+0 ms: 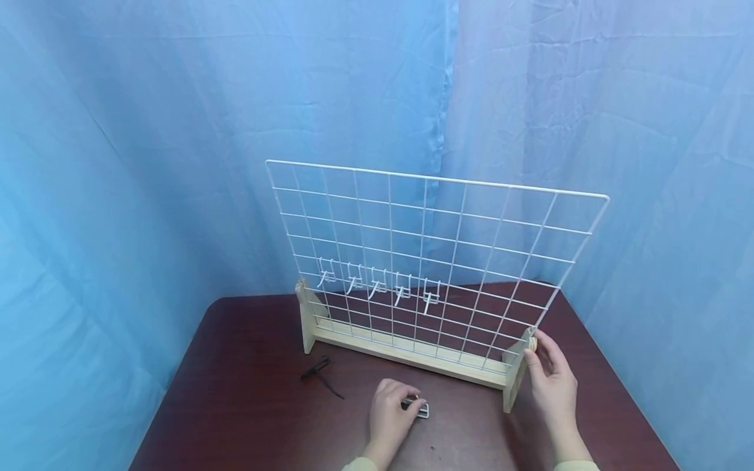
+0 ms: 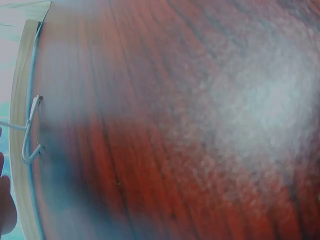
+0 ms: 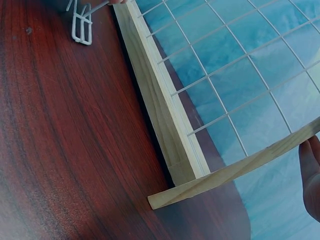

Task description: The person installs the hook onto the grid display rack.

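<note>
Curtain: we see blue cloth hanging in folds behind and to both sides of the worktop.
Worktop: dark red-brown wood grain, carrying everything we name below.
Wire grid panel: a white grid stands upright, leaning slightly back, its lower edge set in a pale wooden base.
Wooden base: a long rail with an upright foot at each end; in the right wrist view the rail meets the right foot at the corner.
Hooks on the grid: we count five white hooks hung in a row on the lower left part of the panel.
Right hand: our right hand rests against the top of the right foot, fingers relaxed and fairly straight, fingertips at a small round knob.
Left hand: our left hand lies on the worktop just in front of the rail, fingers curled round a loose white hook.
Black tie: a small dark cord-like piece lies on the worktop, left of the left hand and apart from it.
</note>
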`<action>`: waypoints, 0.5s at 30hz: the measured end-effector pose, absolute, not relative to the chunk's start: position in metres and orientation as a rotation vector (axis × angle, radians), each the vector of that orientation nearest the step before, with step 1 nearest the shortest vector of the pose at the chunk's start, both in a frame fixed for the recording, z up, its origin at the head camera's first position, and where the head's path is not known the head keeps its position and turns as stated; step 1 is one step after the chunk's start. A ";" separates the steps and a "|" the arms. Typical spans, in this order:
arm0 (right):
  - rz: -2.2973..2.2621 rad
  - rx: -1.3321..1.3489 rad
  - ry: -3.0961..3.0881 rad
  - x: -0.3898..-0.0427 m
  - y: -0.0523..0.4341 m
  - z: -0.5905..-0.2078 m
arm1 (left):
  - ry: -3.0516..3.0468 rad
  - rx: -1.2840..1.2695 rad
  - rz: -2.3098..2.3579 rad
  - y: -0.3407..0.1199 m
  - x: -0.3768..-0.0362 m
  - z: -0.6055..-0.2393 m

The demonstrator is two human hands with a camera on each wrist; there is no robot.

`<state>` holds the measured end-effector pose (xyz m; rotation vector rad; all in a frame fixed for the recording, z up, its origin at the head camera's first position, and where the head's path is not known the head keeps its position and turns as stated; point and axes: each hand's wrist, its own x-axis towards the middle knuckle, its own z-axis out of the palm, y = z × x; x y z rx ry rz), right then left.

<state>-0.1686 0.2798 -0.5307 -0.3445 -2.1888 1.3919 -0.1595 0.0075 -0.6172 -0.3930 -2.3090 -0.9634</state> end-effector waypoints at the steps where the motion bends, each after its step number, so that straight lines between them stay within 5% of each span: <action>1: 1.393 -0.344 -2.189 -0.169 0.280 -0.531 | -2.315 -0.399 -0.983 0.007 -0.159 -0.618; 15: 1.385 -0.371 -2.209 -0.168 0.280 -0.530 | -2.364 -0.414 -1.178 0.008 -0.155 -0.616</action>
